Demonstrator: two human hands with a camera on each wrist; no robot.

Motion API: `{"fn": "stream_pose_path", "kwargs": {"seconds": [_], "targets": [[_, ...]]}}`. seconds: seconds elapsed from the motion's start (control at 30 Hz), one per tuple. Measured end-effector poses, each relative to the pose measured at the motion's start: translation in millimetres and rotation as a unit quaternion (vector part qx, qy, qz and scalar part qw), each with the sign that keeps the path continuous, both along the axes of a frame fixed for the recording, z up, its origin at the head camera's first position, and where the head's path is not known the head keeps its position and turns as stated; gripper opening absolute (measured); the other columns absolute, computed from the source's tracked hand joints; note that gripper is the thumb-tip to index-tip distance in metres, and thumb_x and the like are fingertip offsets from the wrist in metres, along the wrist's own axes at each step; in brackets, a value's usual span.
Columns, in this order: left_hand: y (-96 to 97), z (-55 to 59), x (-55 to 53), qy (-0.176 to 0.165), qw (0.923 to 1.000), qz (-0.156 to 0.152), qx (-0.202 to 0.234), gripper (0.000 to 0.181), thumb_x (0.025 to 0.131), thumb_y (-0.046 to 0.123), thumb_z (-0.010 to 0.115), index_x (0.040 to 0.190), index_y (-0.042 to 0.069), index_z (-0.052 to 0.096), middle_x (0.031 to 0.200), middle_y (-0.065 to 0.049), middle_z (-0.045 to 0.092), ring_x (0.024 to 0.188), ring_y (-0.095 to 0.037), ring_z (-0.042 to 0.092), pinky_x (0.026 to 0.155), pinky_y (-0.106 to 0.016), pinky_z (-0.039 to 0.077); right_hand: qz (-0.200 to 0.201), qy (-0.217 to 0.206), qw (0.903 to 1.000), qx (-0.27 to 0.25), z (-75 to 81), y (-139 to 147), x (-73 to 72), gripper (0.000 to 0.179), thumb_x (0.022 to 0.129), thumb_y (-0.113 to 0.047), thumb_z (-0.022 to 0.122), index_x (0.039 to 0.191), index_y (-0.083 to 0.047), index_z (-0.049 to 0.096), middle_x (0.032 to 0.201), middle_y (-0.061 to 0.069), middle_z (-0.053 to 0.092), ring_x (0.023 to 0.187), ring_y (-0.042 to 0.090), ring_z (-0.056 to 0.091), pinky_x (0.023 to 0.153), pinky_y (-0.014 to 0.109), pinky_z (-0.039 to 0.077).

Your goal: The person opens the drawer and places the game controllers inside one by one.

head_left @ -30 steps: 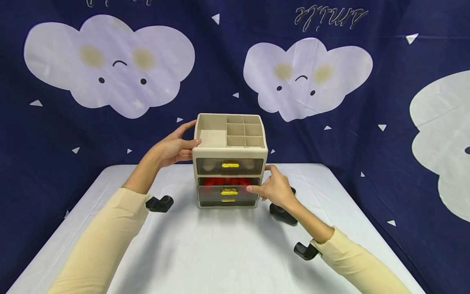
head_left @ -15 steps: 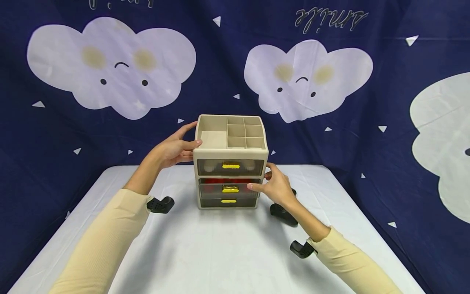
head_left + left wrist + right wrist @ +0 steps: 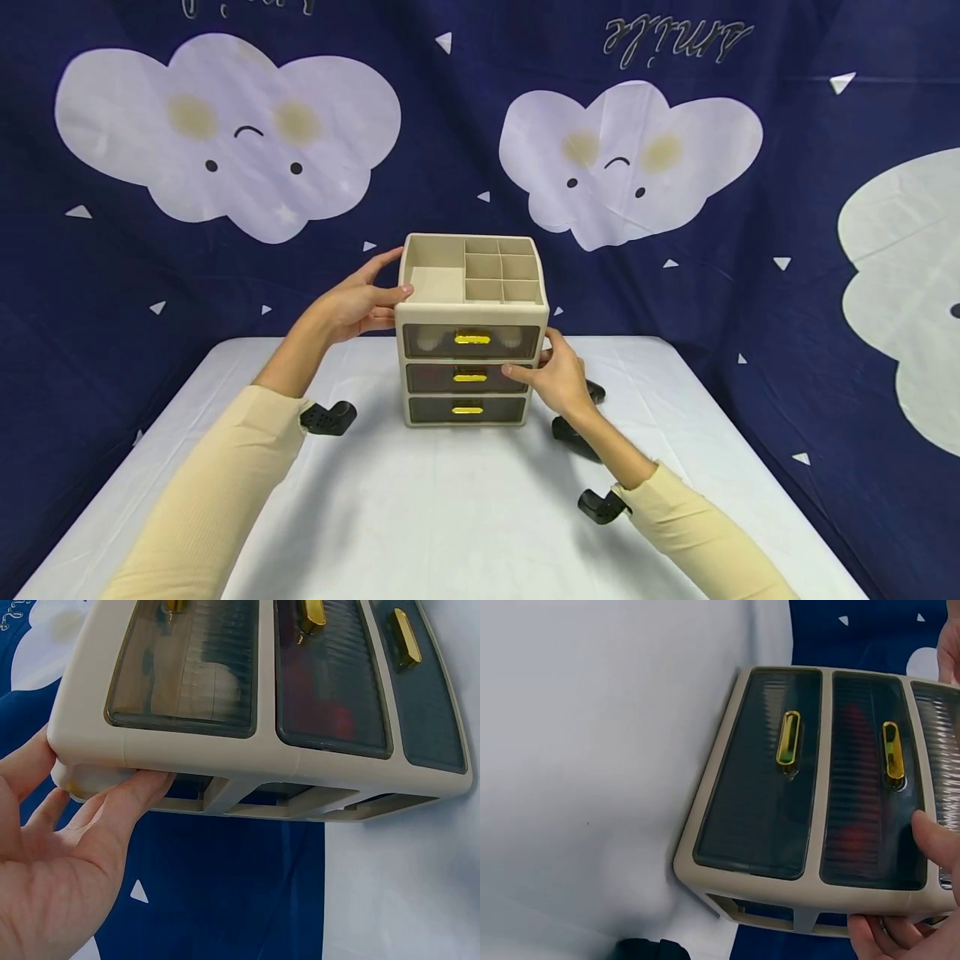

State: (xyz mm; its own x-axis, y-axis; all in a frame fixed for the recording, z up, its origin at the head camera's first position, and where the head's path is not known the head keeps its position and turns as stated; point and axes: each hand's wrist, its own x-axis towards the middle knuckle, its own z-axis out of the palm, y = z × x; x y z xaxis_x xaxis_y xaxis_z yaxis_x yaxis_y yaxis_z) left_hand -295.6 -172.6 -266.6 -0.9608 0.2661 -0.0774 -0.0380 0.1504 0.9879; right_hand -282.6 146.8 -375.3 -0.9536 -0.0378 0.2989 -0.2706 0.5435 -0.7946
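Note:
A cream desktop drawer organizer [image 3: 471, 314] stands on the table, with divided compartments on top and three smoky clear drawers with gold handles. My left hand [image 3: 348, 307] holds its upper left side, thumb over the top rim. My right hand [image 3: 561, 379] is at the right side; its thumb presses the front of the middle drawer [image 3: 435, 378] while the other fingers curl round the side wall. That drawer sits flush, and something red [image 3: 853, 840] shows dimly through it. Pale things [image 3: 214, 690] show through the top drawer [image 3: 180, 675]. The bottom drawer [image 3: 750, 810] is closed too.
A black object [image 3: 573, 437] lies on the white table [image 3: 420, 517], partly hidden behind my right forearm. Black camera mounts [image 3: 327, 417] sit at both wrists. A dark blue cloth [image 3: 450, 125] with cloud prints hangs behind the table.
The middle drawer has slid from partly pulled out to flush, pushed by my right hand, which moved back with it. The red contents are now covered. My left hand stays on the organizer.

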Motion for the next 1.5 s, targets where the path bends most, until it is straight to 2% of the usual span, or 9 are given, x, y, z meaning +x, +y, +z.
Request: {"fn": "stream_pose_path", "kwargs": {"seconds": [0.23,0.57,0.8,1.03,1.3,1.5], "targets": [[0.4,1.2,0.7,-0.001,1.0000,0.001,-0.003,0.081,0.104,0.019,0.060,0.163,0.042,0.010,0.143,-0.023,0.049,0.091,-0.015,0.073,0.094,-0.038,0.058,-0.015,0.004,0.9998,0.011,-3.2,-2,-0.7,0.090,0.072,-0.037,0.094,0.145,-0.011,0.047,0.092,0.011,0.075,0.080,0.021,0.071,0.063,0.029,0.050],[0.0,1.2,1.2,-0.001,1.0000,-0.004,0.001,0.081,0.104,0.017,0.059,0.163,0.042,0.009,0.139,-0.023,0.051,0.086,-0.014,0.071,0.087,-0.032,0.060,-0.018,0.016,0.9995,0.021,-7.2,-3,1.1,0.092,0.069,-0.033,0.095,0.145,-0.013,0.046,0.090,0.008,0.072,0.078,0.020,0.071,0.069,0.035,0.055],[1.2,2.0,0.5,-0.002,1.0000,-0.005,0.000,0.081,0.104,0.017,0.060,0.163,0.041,0.009,0.147,-0.024,0.047,0.090,-0.015,0.072,0.092,-0.035,0.059,-0.037,0.037,0.9985,0.018,-11.6,-5,-1.1,0.087,0.068,-0.031,0.096,0.140,-0.013,0.049,0.086,0.008,0.070,0.074,0.021,0.068,0.069,0.037,0.055],[0.5,1.6,0.3,-0.005,1.0000,0.000,-0.003,0.081,0.104,0.017,0.059,0.163,0.042,0.009,0.146,-0.023,0.048,0.091,-0.015,0.072,0.093,-0.037,0.059,-0.042,0.038,0.9983,0.014,-14.2,-7,-2.5,0.088,0.068,-0.033,0.096,0.140,-0.015,0.049,0.086,0.009,0.068,0.075,0.023,0.067,0.069,0.037,0.053],[0.4,0.4,0.9,-0.004,1.0000,0.000,-0.006,0.081,0.104,0.018,0.060,0.162,0.043,0.010,0.143,-0.023,0.049,0.089,-0.015,0.072,0.092,-0.036,0.059,-0.003,0.000,0.9995,0.033,-4.7,-1,3.9,0.092,0.072,-0.029,0.094,0.147,-0.015,0.043,0.102,0.010,0.075,0.090,0.025,0.073,0.076,0.042,0.058],[0.5,1.1,0.8,-0.002,1.0000,-0.003,-0.003,0.081,0.104,0.018,0.060,0.163,0.043,0.009,0.144,-0.023,0.048,0.088,-0.014,0.072,0.092,-0.035,0.059,0.010,-0.014,0.9979,0.062,3.8,10,13.3,0.095,0.074,-0.032,0.091,0.152,-0.013,0.041,0.115,0.015,0.073,0.110,0.032,0.067,0.087,0.048,0.056]]}}
